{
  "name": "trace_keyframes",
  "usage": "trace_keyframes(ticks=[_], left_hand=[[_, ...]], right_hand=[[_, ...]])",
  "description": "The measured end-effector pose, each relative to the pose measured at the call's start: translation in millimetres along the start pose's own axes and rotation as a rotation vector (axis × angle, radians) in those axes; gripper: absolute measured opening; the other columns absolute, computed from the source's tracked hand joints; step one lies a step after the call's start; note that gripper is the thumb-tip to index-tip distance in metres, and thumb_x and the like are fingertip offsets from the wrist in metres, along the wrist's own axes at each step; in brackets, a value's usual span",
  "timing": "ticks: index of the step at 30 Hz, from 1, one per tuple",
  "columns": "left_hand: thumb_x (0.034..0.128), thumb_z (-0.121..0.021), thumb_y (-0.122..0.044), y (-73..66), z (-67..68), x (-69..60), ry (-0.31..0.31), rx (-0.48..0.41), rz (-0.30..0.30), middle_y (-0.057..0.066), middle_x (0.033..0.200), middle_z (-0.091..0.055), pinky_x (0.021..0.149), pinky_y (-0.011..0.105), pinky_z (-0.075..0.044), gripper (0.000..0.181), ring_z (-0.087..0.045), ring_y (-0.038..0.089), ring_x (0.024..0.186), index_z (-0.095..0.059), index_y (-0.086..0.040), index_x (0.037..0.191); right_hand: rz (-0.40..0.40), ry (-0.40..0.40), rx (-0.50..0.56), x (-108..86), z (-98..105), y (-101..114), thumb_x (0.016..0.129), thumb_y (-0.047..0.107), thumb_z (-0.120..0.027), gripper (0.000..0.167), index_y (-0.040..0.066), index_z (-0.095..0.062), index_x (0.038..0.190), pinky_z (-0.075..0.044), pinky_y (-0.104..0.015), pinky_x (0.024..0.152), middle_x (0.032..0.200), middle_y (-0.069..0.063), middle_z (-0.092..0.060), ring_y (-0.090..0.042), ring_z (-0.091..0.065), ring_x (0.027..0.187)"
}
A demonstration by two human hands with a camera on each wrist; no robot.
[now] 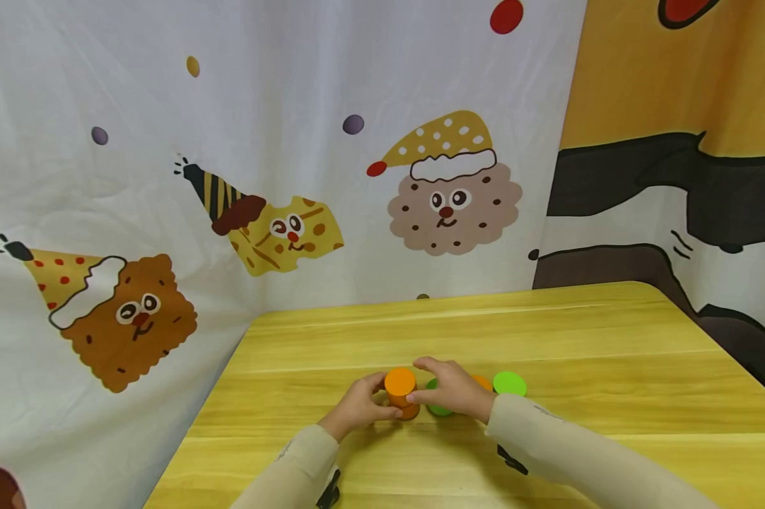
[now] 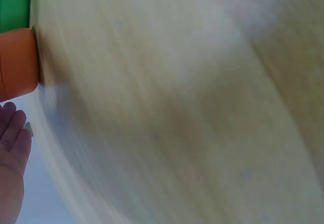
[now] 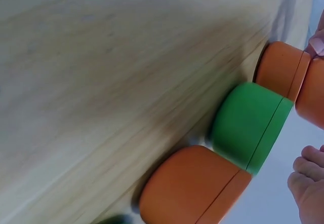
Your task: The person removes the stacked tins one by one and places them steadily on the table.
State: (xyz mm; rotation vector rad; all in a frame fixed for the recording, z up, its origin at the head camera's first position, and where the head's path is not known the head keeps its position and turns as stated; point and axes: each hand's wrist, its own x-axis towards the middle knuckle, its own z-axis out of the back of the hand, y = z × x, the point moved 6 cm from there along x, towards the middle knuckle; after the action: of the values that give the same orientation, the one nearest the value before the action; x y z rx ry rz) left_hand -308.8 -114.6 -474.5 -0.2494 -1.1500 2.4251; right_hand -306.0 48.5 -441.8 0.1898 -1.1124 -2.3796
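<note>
A round orange container sits on top of another orange container, slightly offset from it. My left hand holds the upper one from the left, thumb in front and fingers behind. In the left wrist view, part of the left hand shows beside the lower orange container. My right hand is at the right of the stack, fingers spread, thumb near the upper container. The right wrist view shows loosely bent fingers of the right hand and the upper orange container, cut off by the frame edge.
Right of the stack, a green container, an orange container and a bright green container stand in a row on the wooden table. A printed curtain hangs behind the table.
</note>
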Motion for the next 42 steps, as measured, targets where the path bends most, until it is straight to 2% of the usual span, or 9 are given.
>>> trace_keyframes(ticks=[5,12,17,26,42], left_hand=[[0.077,-0.076,-0.022,1.2,-1.9,1.8,-0.003,-0.001,0.002,0.004,0.121,-0.059,0.099,0.051,-0.04,0.053,-0.051,0.028,0.118,-0.055,-0.01,0.124],[0.0763,-0.077,-0.018,1.2,-4.2,3.2,-0.01,-0.026,-0.016,0.007,0.121,-0.06,0.1,0.054,-0.038,0.05,-0.05,0.032,0.119,-0.057,-0.009,0.122],[0.0773,-0.076,-0.019,1.5,-5.3,2.6,-0.002,-0.043,-0.001,0.008,0.122,-0.059,0.1,0.054,-0.037,0.048,-0.05,0.032,0.12,-0.058,-0.01,0.121],[0.0777,-0.076,-0.019,4.9,-6.6,4.3,0.003,-0.03,0.018,0.006,0.12,-0.061,0.1,0.048,-0.041,0.047,-0.052,0.028,0.118,-0.059,-0.01,0.121],[0.078,-0.075,-0.017,2.7,-5.5,3.7,0.009,-0.035,0.021,0.008,0.119,-0.061,0.1,0.051,-0.04,0.043,-0.051,0.031,0.118,-0.06,-0.009,0.118]], right_hand=[[-0.032,0.012,-0.003,6.1,-6,-1,0.079,0.045,-0.07,0.074,0.001,-0.046,0.133,-0.042,-0.051,0.097,0.133,-0.017,-0.05,-0.033,-0.049,0.12],[-0.031,0.026,0.006,10.9,-11,2,0.079,0.04,-0.071,0.073,-0.001,-0.045,0.133,-0.043,-0.05,0.096,0.131,-0.018,-0.052,-0.033,-0.051,0.118],[-0.028,0.023,-0.006,11.0,-12,4,0.08,0.037,-0.071,0.069,-0.001,-0.047,0.132,-0.042,-0.051,0.097,0.129,-0.018,-0.053,-0.032,-0.051,0.117],[-0.024,0.029,-0.008,10.9,-13,5,0.081,0.033,-0.07,0.06,0.002,-0.05,0.128,-0.044,-0.049,0.094,0.124,-0.017,-0.057,-0.03,-0.055,0.112],[-0.009,0.022,-0.028,9.7,-13,6,0.084,0.032,-0.068,0.057,0.002,-0.05,0.128,-0.045,-0.049,0.094,0.124,-0.017,-0.057,-0.031,-0.054,0.113]])
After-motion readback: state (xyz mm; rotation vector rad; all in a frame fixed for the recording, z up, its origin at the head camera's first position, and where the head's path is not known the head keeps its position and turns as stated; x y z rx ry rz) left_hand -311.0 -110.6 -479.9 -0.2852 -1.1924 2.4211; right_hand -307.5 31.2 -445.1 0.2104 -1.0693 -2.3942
